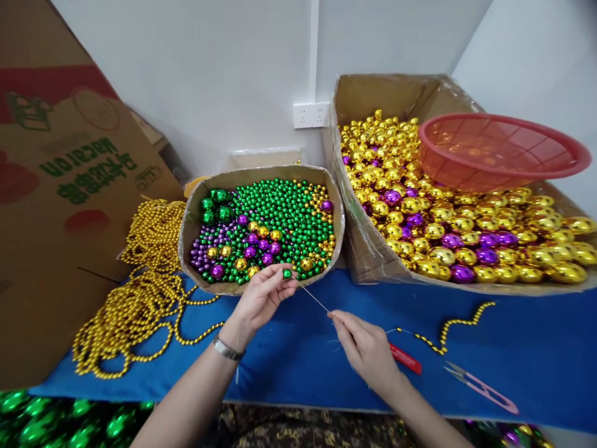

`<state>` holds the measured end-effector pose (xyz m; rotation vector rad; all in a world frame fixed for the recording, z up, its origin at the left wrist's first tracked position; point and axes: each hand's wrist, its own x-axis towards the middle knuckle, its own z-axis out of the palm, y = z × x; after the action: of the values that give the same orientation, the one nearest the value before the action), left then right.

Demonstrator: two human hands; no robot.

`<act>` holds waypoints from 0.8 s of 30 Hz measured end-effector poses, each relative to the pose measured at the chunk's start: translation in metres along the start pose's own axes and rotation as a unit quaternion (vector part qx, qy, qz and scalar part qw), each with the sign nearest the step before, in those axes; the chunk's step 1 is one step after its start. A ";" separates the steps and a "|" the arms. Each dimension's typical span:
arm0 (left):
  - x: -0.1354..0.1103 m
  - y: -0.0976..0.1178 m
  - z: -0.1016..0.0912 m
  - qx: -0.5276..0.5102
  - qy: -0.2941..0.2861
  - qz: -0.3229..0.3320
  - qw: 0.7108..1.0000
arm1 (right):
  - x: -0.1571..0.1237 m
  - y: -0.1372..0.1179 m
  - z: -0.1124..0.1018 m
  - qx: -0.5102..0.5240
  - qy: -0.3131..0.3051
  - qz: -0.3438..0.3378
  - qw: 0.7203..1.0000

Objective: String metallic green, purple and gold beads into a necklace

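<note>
My left hand [262,297] pinches a small green bead [287,274] just in front of a cardboard tray [190,230] filled with green, purple and gold beads. A thin needle [313,300] runs from that bead down to my right hand [366,348], which grips its lower end. Behind the right hand a thread leads to a short strand of gold beads [454,326] lying on the blue table [513,348]. A red-handled tool [405,359] lies under the right hand's far side.
A large cardboard box [368,249] of gold and purple balls stands at the right, with a red plastic basket [501,152] on top. A heap of gold bead strings [140,292] lies at the left beside a leaning carton [60,205]. Pink thread snips [482,387] rest near the front right edge.
</note>
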<state>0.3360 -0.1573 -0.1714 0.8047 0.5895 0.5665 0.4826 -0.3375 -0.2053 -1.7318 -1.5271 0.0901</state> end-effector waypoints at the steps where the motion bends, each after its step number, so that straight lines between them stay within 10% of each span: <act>1: -0.001 -0.001 0.000 0.006 -0.003 0.004 1.000 | 0.000 0.000 0.000 -0.006 0.001 0.000 1.000; 15: -0.007 -0.002 0.001 0.255 0.005 0.145 0.956 | -0.007 0.013 0.005 -0.149 -0.020 -0.055 0.987; 20: 0.001 0.004 0.003 0.312 -0.010 0.158 0.937 | -0.005 0.009 0.006 -0.015 -0.005 0.024 1.000; 24: 0.027 0.006 0.000 0.514 0.019 0.229 0.826 | -0.006 0.013 0.006 0.001 0.014 0.055 0.998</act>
<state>0.3535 -0.1360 -0.1735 2.0080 0.7401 0.6909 0.4882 -0.3393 -0.2195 -1.8081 -1.4108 0.1224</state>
